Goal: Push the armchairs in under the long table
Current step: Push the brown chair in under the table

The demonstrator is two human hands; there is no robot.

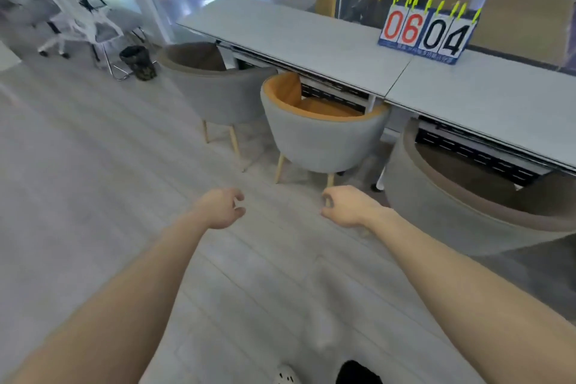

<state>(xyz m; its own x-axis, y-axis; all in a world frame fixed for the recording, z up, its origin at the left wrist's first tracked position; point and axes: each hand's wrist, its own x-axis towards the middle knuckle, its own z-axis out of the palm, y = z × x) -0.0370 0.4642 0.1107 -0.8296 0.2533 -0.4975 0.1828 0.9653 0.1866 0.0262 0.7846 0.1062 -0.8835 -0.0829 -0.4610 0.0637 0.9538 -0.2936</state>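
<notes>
A long pale grey table (280,31) runs from the upper middle to the right edge. Three grey tub armchairs stand along its near side. The orange-lined armchair (318,137) in the middle has its seat partly under the tabletop. A brown-lined armchair (215,93) stands to its left, also partly under. Another brown-lined armchair (461,206) sits at the right, close to me. My left hand (223,207) and my right hand (346,204) hang over bare floor in front of the orange-lined chair, fingers loosely curled, holding nothing and touching no chair.
A flip scoreboard (427,34) reading 06 04 stands on the table. White office chairs (78,9) and a dark waste bin (137,62) are at the upper left. Glass walls rise behind the table. Pale wood-look floor (78,165) spreads to the left.
</notes>
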